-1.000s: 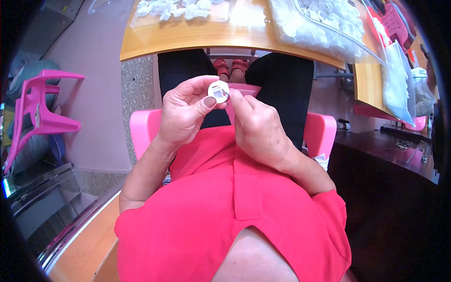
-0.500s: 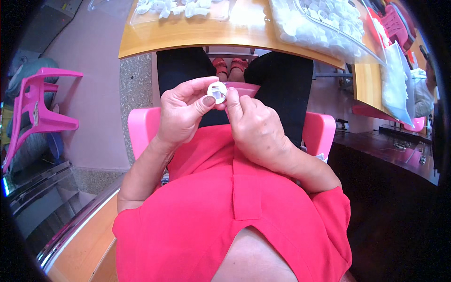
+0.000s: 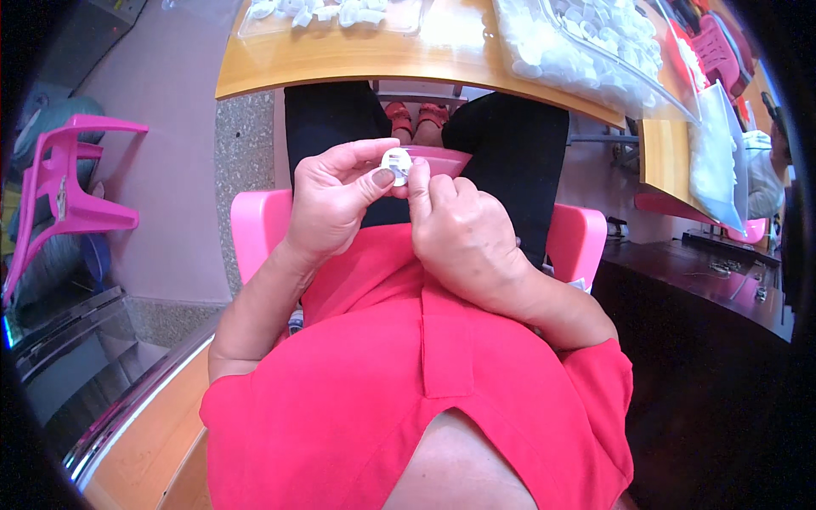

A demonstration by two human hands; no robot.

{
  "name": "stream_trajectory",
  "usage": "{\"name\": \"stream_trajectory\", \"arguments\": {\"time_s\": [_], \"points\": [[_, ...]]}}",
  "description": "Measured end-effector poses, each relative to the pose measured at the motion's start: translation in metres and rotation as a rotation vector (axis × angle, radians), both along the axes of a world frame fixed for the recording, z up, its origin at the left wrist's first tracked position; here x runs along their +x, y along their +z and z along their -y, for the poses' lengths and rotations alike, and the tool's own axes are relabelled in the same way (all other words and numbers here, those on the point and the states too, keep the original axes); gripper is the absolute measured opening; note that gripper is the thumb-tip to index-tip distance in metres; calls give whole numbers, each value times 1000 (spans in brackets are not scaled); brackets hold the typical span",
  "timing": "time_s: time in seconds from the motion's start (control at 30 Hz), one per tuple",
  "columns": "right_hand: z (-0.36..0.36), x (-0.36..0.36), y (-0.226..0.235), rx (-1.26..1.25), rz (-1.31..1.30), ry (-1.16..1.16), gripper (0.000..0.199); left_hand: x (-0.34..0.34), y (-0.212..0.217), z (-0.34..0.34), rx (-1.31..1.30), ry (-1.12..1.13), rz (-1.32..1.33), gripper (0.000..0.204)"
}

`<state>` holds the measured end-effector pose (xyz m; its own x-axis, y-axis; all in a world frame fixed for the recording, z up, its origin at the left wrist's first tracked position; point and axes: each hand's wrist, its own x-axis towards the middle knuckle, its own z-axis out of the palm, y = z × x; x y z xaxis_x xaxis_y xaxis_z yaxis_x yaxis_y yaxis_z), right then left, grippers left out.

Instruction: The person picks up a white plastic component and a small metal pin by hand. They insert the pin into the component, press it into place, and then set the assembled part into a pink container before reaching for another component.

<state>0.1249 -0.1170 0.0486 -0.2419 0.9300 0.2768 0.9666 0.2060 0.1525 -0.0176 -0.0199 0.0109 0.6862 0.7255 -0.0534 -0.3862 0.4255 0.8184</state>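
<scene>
- A small white round part (image 3: 396, 161) is pinched between thumb and forefinger of the left hand (image 3: 336, 200), at its fingertips, above the lap.
- The right hand (image 3: 463, 234) is closed, fingertips pressed to the part's right edge; a separate hold cannot be told.
- The part's flat face is turned upward.
- Both hands touch it; the left carries it.
- A tray of white parts (image 3: 595, 42) lies well beyond the hands, on the wooden table (image 3: 357, 64).

wooden table (image 3: 357, 64) edge ahead, lap room below

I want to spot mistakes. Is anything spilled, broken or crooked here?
Nothing stands out. Both hands, left hand and right hand, pinch a small white round part over the lap; more white parts sit in trays on the table.
</scene>
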Motion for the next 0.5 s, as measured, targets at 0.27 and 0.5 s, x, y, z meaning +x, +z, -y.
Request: {"name": "stream_trajectory", "arguments": {"time_s": [0.27,0.5], "points": [[-7,-9,13,-181,259,7,16,2,-9,1,123,-10,-248,25],[-10,0,16,-307,173,59,16,4,-8,-6,153,-121,-358,29]]}}
